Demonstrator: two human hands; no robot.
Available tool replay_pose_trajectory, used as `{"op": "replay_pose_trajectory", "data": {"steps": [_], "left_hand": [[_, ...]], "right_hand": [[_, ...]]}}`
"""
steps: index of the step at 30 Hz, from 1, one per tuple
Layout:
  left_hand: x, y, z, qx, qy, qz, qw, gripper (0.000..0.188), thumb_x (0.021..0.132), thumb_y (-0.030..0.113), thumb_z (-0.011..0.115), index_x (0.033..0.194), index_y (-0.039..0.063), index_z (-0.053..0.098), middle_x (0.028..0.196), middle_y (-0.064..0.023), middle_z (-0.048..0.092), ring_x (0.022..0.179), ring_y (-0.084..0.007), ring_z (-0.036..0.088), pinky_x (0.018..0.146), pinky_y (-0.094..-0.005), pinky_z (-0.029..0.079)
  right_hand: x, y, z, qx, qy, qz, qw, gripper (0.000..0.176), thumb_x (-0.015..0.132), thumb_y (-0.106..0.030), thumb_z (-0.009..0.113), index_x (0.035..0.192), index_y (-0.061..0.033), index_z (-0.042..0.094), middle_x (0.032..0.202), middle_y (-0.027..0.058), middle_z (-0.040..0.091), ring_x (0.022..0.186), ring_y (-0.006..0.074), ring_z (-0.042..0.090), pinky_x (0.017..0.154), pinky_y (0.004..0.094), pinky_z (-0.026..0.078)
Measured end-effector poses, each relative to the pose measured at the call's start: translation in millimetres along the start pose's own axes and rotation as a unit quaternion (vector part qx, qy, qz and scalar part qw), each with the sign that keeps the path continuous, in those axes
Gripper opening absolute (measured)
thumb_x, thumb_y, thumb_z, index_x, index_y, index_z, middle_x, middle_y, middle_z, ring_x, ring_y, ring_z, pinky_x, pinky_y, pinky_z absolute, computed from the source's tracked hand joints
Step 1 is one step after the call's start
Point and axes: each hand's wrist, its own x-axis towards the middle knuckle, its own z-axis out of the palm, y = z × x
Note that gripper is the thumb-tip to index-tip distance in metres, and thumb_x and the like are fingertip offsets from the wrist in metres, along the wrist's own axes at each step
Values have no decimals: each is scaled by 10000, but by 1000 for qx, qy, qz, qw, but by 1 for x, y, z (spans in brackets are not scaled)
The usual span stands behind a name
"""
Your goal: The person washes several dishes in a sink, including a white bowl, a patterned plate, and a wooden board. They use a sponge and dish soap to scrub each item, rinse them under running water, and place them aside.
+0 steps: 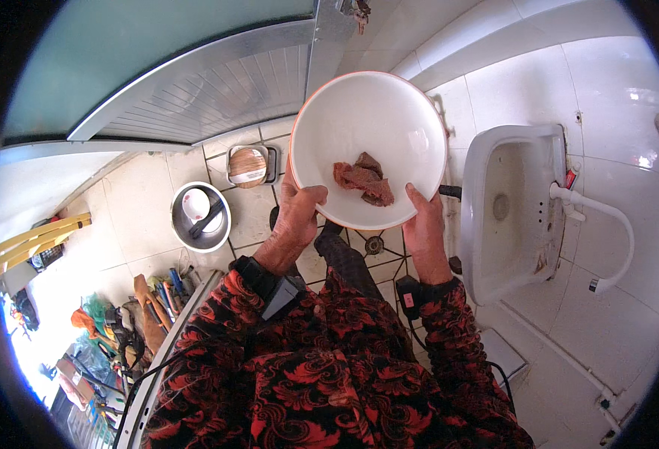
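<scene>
A large white bowl (pixel 363 112) with an orange rim is held up in front of me in both hands. My left hand (pixel 296 219) grips its near left side, thumb over the rim. On the near right side my right hand (pixel 425 230) grips it the same way. Several reddish-brown pieces of what looks like raw meat (pixel 366 179) lie in the bottom, towards the near side. The fingers beneath the bowl are mostly hidden.
To the right a white washbasin (pixel 500 207) with a curved faucet (pixel 615 219) is fixed to the tiled wall. On the floor at left stand a metal basin (pixel 201 244) holding small bowls and a black-handled item, and a tray (pixel 248 166). A floor drain (pixel 374 244) lies below.
</scene>
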Motion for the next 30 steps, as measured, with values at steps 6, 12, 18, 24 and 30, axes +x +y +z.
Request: {"op": "replay_pose_trajectory", "data": {"steps": [6,12,18,24,30], "left_hand": [[-19,10,4,-4,-28,-45,999,769,735,108,633,1422,107,290,1218,-84,502,1080,-196,542,829,-356,513],[-1,65,-20,92,-160,-136,973,745,840,447,589,1409,58,308,1245,-129,523,1089,-223,581,879,-395,517],[8,101,-21,214,-176,-184,943,638,807,350,654,1274,-39,460,1064,-129,623,860,-196,669,746,-303,561],[-4,100,-33,374,-170,-205,888,760,575,48,500,1325,-42,425,1024,-95,560,949,-176,518,808,-274,434],[-20,72,-66,243,-155,-131,948,799,615,65,501,1400,16,362,1086,-79,539,951,-145,495,808,-243,407]], "right_hand": [[30,-17,-29,-284,-103,-116,946,408,810,-18,562,1205,54,488,1111,130,596,989,235,600,828,350,509],[48,-40,-39,-301,-158,-27,940,402,785,-85,574,1165,38,524,1057,134,603,943,238,617,791,349,520],[55,-56,-14,-312,-213,97,921,451,795,-122,569,1210,41,500,1045,138,605,913,206,614,766,317,527],[54,-53,14,-379,-239,72,891,465,805,-103,592,1248,13,508,1082,119,602,947,207,600,780,323,515],[4,-74,50,-594,-206,-411,660,474,799,-156,645,1255,-89,534,1122,178,576,947,306,590,824,417,499]]}}
